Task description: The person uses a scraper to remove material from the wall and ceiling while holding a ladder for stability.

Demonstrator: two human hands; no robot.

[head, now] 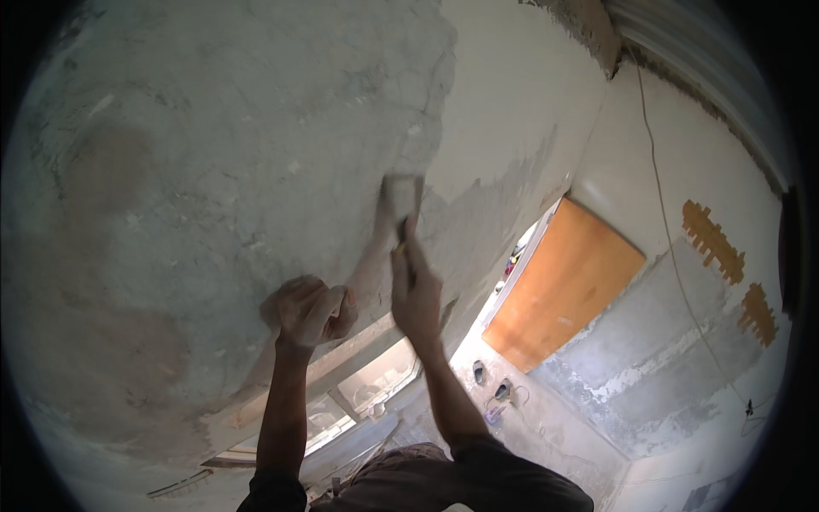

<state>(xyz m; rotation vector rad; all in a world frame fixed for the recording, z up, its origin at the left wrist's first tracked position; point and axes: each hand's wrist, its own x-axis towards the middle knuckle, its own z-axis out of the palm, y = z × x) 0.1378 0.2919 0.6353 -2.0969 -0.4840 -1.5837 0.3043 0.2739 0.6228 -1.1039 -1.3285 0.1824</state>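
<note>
My right hand (416, 294) is closed round the handle of a putty knife or scraper (404, 198), its blurred blade held at the rough grey plaster wall (256, 160). Along the wall's right side runs a smoother, lighter coat of plaster (505, 83) with a ragged edge, just beyond the blade. To the left, my left hand (315, 310) is raised in front of the wall with its fingers curled; whether it holds something small cannot be told.
Below the wall is a window opening (377, 377). An orange door (566, 281) stands at the right, near shoes (502, 389) on the dusty floor. A thin cable (659, 173) hangs across the side wall. Corrugated roofing (697, 57) shows at upper right.
</note>
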